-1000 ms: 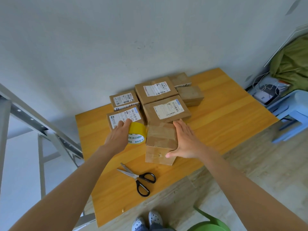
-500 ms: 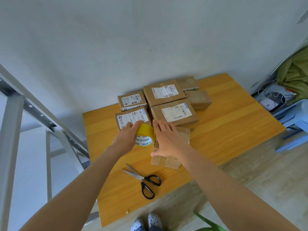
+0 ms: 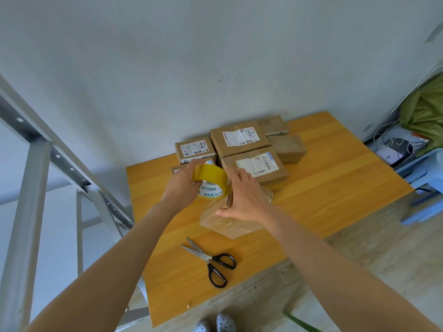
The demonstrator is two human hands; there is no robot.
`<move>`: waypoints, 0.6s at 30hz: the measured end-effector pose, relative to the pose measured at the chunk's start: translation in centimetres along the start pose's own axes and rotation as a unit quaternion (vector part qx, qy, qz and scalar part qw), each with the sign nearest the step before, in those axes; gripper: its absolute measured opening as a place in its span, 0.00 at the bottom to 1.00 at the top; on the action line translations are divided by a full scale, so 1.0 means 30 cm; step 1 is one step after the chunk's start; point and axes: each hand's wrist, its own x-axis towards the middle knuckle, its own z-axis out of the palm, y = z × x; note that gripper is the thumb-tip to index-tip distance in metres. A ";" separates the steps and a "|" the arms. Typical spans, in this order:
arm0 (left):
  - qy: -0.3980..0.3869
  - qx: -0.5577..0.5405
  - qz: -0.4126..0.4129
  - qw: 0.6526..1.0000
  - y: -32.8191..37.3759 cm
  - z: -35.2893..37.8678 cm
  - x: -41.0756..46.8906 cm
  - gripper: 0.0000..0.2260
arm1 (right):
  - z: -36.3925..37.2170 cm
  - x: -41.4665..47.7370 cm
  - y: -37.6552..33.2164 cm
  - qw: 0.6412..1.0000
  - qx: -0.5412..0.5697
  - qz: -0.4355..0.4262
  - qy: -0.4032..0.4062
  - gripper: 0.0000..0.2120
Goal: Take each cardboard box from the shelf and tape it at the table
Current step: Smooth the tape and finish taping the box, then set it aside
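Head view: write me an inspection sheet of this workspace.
Surface: wooden table, set against the wall.
Job's things: yellow tape roll; near box, blurred; other boxes grouped at the back.
Clutter: black-handled scissors near the front edge.
Grips: left hand grips the tape roll; right hand lies flat on the near box.
Cables: white cables right of the table, off it.
Surroundings: metal shelf frame at left; blue stool and green fabric at right.

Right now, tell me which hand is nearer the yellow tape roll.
Left. The left hand grips the tape roll; the right hand lies on the plain box, just right of the roll.
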 end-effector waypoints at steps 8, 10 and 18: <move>0.009 -0.237 -0.098 0.966 0.024 0.091 -0.042 0.17 | 0.034 -0.063 0.066 0.992 0.113 0.038 0.042 0.58; -0.008 -0.270 -0.100 0.958 0.056 0.128 -0.057 0.16 | 0.031 -0.083 0.103 0.991 0.124 0.043 0.029 0.57; -0.034 -0.229 -0.079 0.970 0.189 0.285 -0.071 0.09 | 0.055 -0.192 0.259 0.982 0.173 0.072 0.000 0.51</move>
